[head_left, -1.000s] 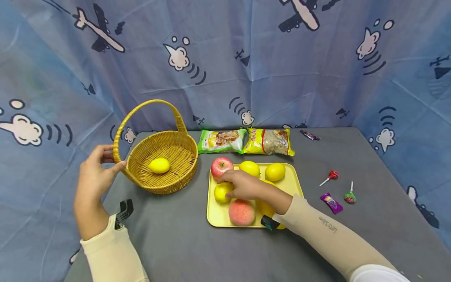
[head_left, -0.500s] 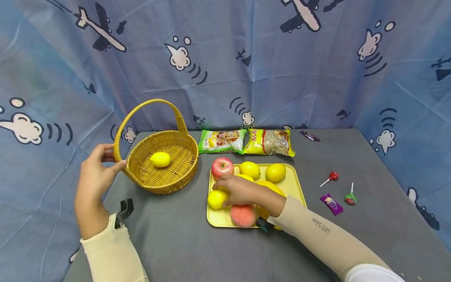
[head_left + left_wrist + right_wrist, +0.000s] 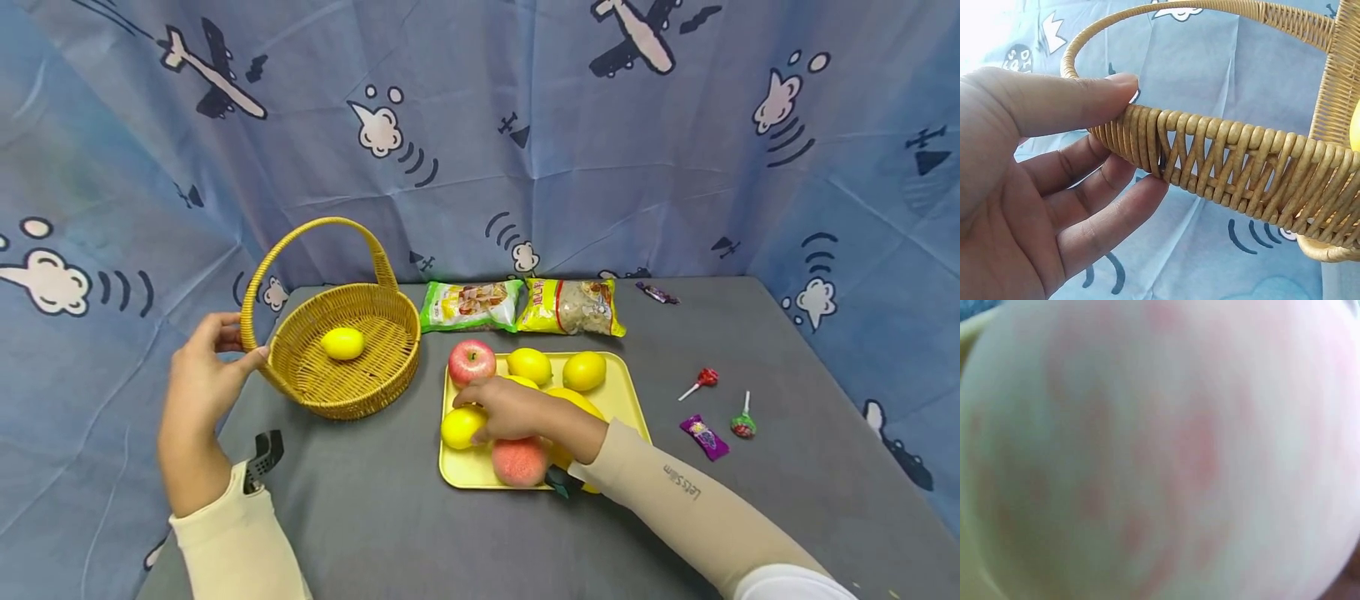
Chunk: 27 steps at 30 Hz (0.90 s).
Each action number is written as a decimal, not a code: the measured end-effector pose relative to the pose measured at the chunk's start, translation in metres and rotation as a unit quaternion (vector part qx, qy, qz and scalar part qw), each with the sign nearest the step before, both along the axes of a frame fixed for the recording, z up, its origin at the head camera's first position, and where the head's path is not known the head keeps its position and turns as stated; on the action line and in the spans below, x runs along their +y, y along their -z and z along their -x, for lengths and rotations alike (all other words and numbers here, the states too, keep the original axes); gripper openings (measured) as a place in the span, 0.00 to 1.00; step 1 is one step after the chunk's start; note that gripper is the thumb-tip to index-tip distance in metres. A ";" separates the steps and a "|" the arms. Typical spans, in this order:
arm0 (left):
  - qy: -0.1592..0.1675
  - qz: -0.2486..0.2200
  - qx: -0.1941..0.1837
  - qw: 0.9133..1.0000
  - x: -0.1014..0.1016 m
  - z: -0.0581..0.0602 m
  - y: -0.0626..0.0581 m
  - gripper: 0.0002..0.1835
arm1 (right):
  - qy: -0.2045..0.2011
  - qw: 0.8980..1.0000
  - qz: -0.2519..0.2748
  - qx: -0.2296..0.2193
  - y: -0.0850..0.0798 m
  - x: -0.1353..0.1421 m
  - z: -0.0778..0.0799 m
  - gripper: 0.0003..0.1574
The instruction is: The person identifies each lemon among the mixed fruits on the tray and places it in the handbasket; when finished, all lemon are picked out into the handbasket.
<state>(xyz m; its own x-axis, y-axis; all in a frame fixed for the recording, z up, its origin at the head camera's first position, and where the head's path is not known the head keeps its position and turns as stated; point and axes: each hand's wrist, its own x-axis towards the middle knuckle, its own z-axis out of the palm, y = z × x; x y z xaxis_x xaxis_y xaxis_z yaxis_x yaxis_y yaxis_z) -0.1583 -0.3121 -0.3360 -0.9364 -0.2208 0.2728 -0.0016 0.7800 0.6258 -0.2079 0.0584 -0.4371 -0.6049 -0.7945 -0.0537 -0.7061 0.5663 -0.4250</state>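
Note:
My left hand (image 3: 202,371) grips the yellow wicker basket (image 3: 360,408) at its left rim, by the foot of the tall handle. In the left wrist view the thumb lies over the rim and the fingers (image 3: 1116,219) curl beneath it. One lemon (image 3: 343,343) lies inside the basket. Over the left part of the pale yellow tray (image 3: 457,475), my right hand (image 3: 510,408) has its fingers and thumb around a lemon (image 3: 461,427). A pink peach (image 3: 519,462) sits just under that hand; its blurred surface (image 3: 1160,450) fills the right wrist view.
On the tray are also an apple (image 3: 472,362), a lemon (image 3: 529,367), another lemon (image 3: 584,371) and yellow fruit partly hidden by the right arm. Two snack bags (image 3: 472,305) stand behind. Lollipops (image 3: 707,377) and a purple-wrapped candy (image 3: 705,437) lie to the right.
My right hand has shifted slightly left and toward me, with the lemon moving along the tray's left side. Another lemon now shows behind the hand. My left hand stays on the basket.

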 end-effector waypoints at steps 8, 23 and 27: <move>-0.003 -0.006 0.000 1.000 0.001 0.001 0.000 0.26 | 0.016 1.000 0.016 -0.010 -0.004 0.004 0.003 0.34; -0.009 -0.014 0.016 1.000 0.005 0.002 -0.001 0.25 | 0.024 0.999 0.037 -0.014 -0.006 0.006 0.010 0.34; -0.011 -0.016 0.008 1.000 0.005 0.002 -0.001 0.26 | 0.026 0.999 0.038 -0.028 -0.005 0.007 0.011 0.34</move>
